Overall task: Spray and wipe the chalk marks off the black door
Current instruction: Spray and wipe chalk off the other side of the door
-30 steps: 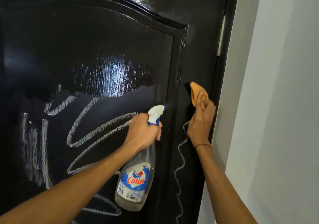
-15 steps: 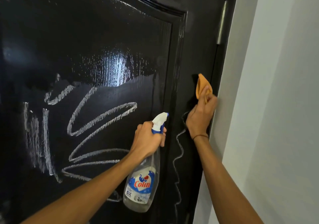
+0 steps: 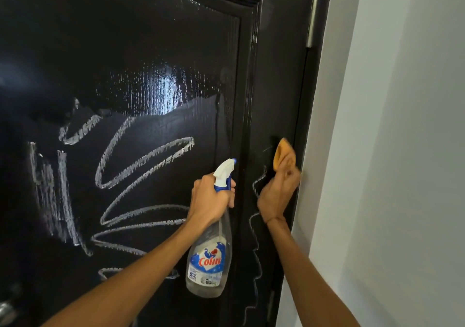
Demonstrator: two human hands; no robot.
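A glossy black door (image 3: 156, 37) fills the left and middle of the view. White chalk scribbles (image 3: 141, 175) cover its lower panel, and a wavy chalk line (image 3: 254, 226) runs down the right stile. My left hand (image 3: 210, 200) grips a clear spray bottle (image 3: 208, 263) by its neck, the white nozzle pointing up and right. My right hand (image 3: 278, 193) presses an orange cloth (image 3: 283, 154) against the stile near the top of the wavy line. The upper panel shines wet and bears no chalk.
A grey-white wall (image 3: 390, 150) stands right of the door frame. A metal hinge (image 3: 311, 14) sits on the door's right edge, high up. A metal handle (image 3: 6, 310) shows at the bottom left corner.
My right hand with the cloth has slid down the stile onto the top of the wavy line. My left hand and the bottle have shifted slightly right. The camera has tilted down a little.
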